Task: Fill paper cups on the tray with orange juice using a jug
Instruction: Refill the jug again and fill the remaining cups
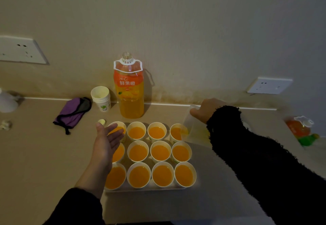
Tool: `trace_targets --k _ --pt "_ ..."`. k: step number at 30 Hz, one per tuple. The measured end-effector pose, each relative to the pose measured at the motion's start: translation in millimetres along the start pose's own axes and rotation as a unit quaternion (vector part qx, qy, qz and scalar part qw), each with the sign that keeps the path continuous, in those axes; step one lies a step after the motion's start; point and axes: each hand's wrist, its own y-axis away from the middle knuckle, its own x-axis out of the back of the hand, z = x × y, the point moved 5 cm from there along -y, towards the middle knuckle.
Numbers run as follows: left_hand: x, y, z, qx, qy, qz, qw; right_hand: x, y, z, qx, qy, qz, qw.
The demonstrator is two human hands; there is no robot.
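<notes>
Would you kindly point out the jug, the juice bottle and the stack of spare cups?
jug (195, 131), head view, on its clear side wall.
juice bottle (129, 83), head view, on its orange label.
stack of spare cups (103, 102), head view, on the outermost cup's wall.

At frame right, the right hand (207, 109) is tipping the jug (194, 129) over the top-right paper cup (176, 133); the left hand (107, 141) is hovering flat at centre-left.

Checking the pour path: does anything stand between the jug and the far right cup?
Nothing visible does. The jug, held by the right hand, tips straight over that cup; the left hand hovers open over the left column.
</notes>
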Motion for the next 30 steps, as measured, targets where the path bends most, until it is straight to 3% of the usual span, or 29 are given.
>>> trace_targets --k 19,30 --pt "-7.1 0.3 4.7 -0.014 0.011 -0.001 1.0 4.8 9.2 34.8 -0.059 -0.074 -0.014 0.995" --pt "7.0 9.3 7.9 -0.019 0.022 0.022 0.999 26.3 0.0 -1.6 0.032 -0.11 0.035 0.993"
